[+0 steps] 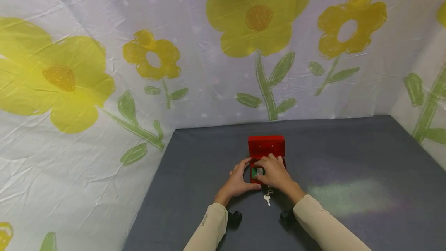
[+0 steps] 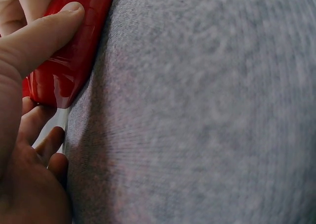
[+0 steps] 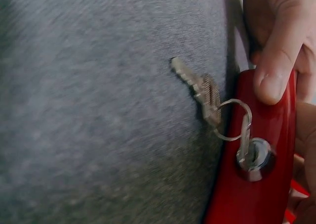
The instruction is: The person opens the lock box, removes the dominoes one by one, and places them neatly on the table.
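A small red cash box (image 1: 256, 182) stands with its lid (image 1: 266, 146) raised at the back. My left hand (image 1: 237, 181) grips the left end of the box, its thumb (image 2: 61, 28) lying against the front wall and other fingers around the side. Reaching in over the open box, my right hand (image 1: 276, 172) has thumb and fingers bent around a small green-and-white item (image 1: 255, 172), mostly hidden by the hand. One key (image 3: 244, 137) sits in the front lock (image 3: 256, 158). From its ring (image 3: 249, 112) a second key (image 3: 197, 88) hangs over the tabletop.
A dark grey cloth-like tabletop (image 1: 195, 165) lies under everything. Behind it hangs a pale sheet (image 1: 209, 88) printed with yellow flowers. Black straps (image 1: 234, 219) show below both light sleeves (image 1: 209, 224).
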The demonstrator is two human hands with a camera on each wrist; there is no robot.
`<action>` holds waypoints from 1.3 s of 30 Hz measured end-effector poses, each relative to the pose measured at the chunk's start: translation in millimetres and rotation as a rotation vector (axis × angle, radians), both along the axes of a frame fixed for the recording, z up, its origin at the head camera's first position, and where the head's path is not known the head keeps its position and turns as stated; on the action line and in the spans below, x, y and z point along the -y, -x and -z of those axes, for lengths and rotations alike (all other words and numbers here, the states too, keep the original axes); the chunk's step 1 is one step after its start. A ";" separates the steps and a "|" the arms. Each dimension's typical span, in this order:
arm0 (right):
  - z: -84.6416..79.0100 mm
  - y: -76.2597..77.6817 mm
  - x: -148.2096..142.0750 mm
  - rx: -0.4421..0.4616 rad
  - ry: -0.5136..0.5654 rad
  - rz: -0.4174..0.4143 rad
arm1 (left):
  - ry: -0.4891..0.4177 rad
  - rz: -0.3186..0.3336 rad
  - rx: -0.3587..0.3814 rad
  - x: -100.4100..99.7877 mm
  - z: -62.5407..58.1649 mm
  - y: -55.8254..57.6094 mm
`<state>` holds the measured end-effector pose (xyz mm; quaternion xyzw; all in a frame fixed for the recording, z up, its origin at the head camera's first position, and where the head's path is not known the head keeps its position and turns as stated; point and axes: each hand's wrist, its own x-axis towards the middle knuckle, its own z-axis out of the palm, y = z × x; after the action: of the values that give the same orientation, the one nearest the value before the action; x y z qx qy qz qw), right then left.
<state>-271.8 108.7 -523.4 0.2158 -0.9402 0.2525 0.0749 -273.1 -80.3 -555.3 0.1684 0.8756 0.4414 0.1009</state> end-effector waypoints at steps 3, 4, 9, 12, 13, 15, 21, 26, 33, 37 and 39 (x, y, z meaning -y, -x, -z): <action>0.1 1.2 2.3 0.014 -0.017 -0.002 | -0.001 0.004 0.004 0.2 0.1 -0.6; -0.1 1.5 2.9 0.018 -0.026 0.000 | -0.002 0.006 0.007 0.2 0.2 -0.8; -5.0 0.8 6.4 0.035 -0.070 0.016 | -0.004 0.008 0.007 -0.7 0.5 -0.9; -7.7 0.1 8.4 0.032 -0.085 0.023 | 0.002 0.000 0.002 -1.4 0.1 -1.0; -8.3 0.2 8.9 0.035 -0.090 0.023 | 0.004 -0.002 0.001 -1.6 -0.1 -1.0; -9.2 0.6 10.0 0.041 -0.096 0.027 | 0.010 -0.002 -0.002 -1.9 0.1 -1.0; -11.2 2.1 12.0 0.076 -0.091 0.044 | 0.000 -0.003 0.002 -2.3 0.0 -0.5; -10.3 3.4 12.7 0.083 -0.093 0.050 | -0.006 -0.004 0.001 -2.4 0.1 -0.1; -10.5 5.8 14.1 0.100 -0.114 0.046 | -0.013 -0.009 0.007 -1.4 0.3 -0.3; -10.8 6.0 14.5 0.098 -0.120 0.040 | -0.021 -0.008 0.007 -1.1 0.0 0.1; -10.8 5.9 14.5 0.088 -0.119 0.037 | -0.023 -0.009 0.009 -1.0 0.0 0.2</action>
<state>-277.7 94.3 -512.6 0.1912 -0.9598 0.2041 0.0250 -273.4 -79.3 -555.3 0.1636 0.8708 0.4524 0.1011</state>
